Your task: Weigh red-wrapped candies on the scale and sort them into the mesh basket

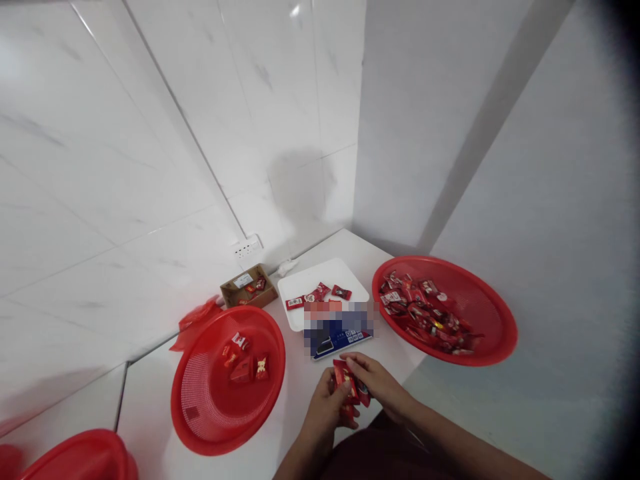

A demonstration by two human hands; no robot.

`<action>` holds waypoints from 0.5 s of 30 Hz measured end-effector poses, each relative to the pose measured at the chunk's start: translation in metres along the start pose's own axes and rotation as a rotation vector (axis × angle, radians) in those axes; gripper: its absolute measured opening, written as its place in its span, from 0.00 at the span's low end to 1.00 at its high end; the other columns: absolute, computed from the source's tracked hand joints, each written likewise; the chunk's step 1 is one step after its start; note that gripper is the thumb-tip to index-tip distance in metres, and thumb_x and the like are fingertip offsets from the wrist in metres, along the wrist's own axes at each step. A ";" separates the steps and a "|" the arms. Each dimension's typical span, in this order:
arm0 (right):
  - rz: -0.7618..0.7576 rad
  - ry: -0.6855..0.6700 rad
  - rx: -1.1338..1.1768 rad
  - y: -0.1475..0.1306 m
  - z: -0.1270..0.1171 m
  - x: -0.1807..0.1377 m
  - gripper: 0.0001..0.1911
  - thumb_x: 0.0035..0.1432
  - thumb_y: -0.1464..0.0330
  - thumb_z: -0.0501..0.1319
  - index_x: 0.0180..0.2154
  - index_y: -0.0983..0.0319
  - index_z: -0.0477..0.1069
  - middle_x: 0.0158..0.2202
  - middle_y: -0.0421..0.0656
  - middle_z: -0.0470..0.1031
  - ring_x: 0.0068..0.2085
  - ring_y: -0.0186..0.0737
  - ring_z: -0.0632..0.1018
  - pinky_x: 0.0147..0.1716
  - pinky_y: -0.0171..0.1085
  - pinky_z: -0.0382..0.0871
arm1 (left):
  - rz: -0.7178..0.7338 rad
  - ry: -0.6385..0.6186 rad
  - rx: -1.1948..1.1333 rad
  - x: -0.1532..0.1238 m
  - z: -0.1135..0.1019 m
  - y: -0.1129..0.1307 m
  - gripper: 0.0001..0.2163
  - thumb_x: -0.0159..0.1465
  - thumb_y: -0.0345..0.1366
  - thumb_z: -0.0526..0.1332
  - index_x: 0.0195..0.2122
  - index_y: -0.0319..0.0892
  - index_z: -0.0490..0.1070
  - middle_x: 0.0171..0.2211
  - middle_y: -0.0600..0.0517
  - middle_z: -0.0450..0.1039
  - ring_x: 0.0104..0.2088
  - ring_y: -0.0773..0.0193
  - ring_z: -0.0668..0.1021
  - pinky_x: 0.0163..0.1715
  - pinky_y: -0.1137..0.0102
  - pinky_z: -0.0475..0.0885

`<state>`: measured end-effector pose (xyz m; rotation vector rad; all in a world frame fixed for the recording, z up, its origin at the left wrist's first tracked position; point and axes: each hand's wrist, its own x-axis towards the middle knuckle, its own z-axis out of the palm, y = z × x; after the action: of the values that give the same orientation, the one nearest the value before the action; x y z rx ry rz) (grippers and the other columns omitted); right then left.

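Close to my body, my left hand point(326, 404) is closed around several red wrapped candies point(345, 379). My right hand point(376, 381) meets it from the right, its fingers closed on the same bunch. Part of the bunch is hidden behind the fingers. Just beyond my hands lies a blue box point(341, 341), partly blurred out. Behind that, a white tray point(295, 283) carries several red packets point(315, 293). To the right, a red basket point(493, 313) holds a heap of red wrapped candies point(425, 310). The red basket on the left point(203, 427) contains several packets point(245, 363).
A small cardboard box point(235, 300) with a few packets stands by the wall, below a power socket point(247, 248). A red plastic bag point(197, 320) lies behind the left basket. Another red basket point(85, 450) is at the lower left. Walls meet behind the white table point(295, 393).
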<state>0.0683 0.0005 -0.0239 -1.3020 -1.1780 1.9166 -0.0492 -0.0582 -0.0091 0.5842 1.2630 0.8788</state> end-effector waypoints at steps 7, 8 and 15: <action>0.141 -0.187 0.464 0.005 0.000 -0.020 0.19 0.49 0.51 0.57 0.35 0.59 0.66 0.27 0.38 0.71 0.24 0.33 0.71 0.27 0.36 0.65 | 0.116 -0.037 0.067 -0.007 0.005 0.007 0.20 0.51 0.47 0.61 0.42 0.43 0.64 0.27 0.54 0.69 0.20 0.71 0.69 0.16 0.76 0.63; 0.151 -0.243 0.470 0.008 0.002 -0.022 0.19 0.49 0.52 0.58 0.34 0.60 0.66 0.25 0.38 0.71 0.23 0.33 0.70 0.25 0.35 0.64 | 0.123 -0.039 0.095 -0.007 0.006 0.005 0.19 0.50 0.45 0.61 0.41 0.42 0.65 0.27 0.54 0.69 0.21 0.70 0.69 0.17 0.75 0.64; 0.235 -0.257 0.473 0.012 0.010 -0.024 0.14 0.49 0.58 0.61 0.29 0.62 0.66 0.20 0.37 0.69 0.20 0.32 0.70 0.20 0.32 0.61 | 0.158 -0.004 0.113 -0.011 0.006 -0.004 0.24 0.52 0.46 0.59 0.48 0.44 0.60 0.36 0.50 0.71 0.24 0.68 0.71 0.21 0.72 0.67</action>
<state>0.0688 -0.0287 -0.0221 -0.9894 -0.6330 2.4027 -0.0427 -0.0687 -0.0048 0.7839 1.2818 0.9400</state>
